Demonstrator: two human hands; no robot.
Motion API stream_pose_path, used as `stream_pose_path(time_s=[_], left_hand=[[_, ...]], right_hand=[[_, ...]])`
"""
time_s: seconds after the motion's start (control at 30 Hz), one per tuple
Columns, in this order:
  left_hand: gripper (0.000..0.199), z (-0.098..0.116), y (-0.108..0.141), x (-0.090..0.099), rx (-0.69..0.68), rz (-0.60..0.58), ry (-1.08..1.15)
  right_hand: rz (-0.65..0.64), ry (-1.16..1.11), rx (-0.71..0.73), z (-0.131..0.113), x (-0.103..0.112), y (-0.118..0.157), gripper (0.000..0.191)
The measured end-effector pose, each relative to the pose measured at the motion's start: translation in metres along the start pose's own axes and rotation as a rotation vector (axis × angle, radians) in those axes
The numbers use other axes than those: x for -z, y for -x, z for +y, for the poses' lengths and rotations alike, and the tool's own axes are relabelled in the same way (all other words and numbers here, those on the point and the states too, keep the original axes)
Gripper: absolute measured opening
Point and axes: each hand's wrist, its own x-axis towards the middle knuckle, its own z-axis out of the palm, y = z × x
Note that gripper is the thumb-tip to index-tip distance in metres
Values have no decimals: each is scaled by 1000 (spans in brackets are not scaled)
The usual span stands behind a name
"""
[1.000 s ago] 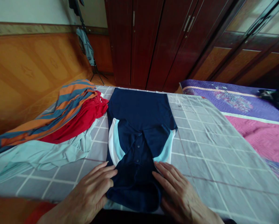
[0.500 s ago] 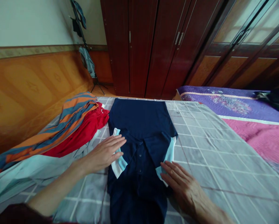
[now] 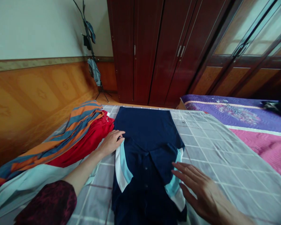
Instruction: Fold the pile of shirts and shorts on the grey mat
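Observation:
A navy blue shirt (image 3: 142, 125) lies on the bed with its body folded in. Its buttoned placket runs down the middle, and both sleeves end in light blue and white bands. My left hand (image 3: 112, 142) is at the shirt's left edge, just above the left sleeve band (image 3: 123, 168). Its fingers are curled toward the thumb, pinching the navy cloth there. Over the right sleeve band (image 3: 174, 186), my right hand (image 3: 199, 187) is open, fingers stretched out and slightly apart. Its fingertips reach the edge of that band.
A grey checked sheet (image 3: 211, 156) covers the bed. Left of the shirt lie an orange and blue striped garment (image 3: 60, 134), a red garment (image 3: 84, 143) and a pale garment (image 3: 37, 178). Beyond are a dark red wardrobe (image 3: 145, 56), a coat stand (image 3: 91, 47) and a purple-pink bedspread (image 3: 225, 107).
My left hand has moved up from the left sleeve band to the shirt's edge, its fingers curling. Both bands lie more spread out. My right hand has shifted slightly right.

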Motion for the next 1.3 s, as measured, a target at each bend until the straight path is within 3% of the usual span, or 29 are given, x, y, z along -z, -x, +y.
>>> stream_pose_path(time_s=[0.17, 0.3, 0.43, 0.57, 0.67, 0.77, 0.83, 1.03, 1.2, 1.3], left_hand=[[14, -21, 0, -5, -24, 10, -60], [13, -28, 4, 1, -28, 42, -58], [28, -15, 11, -1, -156, 103, -101], [51, 2, 19, -13, -322, -131, -218], [62, 7, 24, -19, -311, -165, -276], [69, 4, 27, -20, -291, -226, -301], [71, 1, 29, -20, -272, -257, -317], [76, -4, 31, -25, -303, -153, -356], [70, -12, 32, -33, -322, -197, -363], [71, -14, 32, -35, -314, -198, -365]], right_hand=[[31, 93, -148, 49, -24, -43, 26], [-25, 64, -313, 72, -41, -46, 20], [17, -7, -356, 75, -41, -37, 22], [36, 12, -350, 69, -36, -33, 24], [81, 50, -298, 63, -34, -32, 30], [43, 34, -274, 63, -35, -30, 34], [39, -7, -337, 69, -37, -27, 35], [107, -148, -541, 88, -37, -21, 28], [111, -223, -572, 84, -37, -24, 18], [117, -271, -618, 86, -38, -25, 22]])
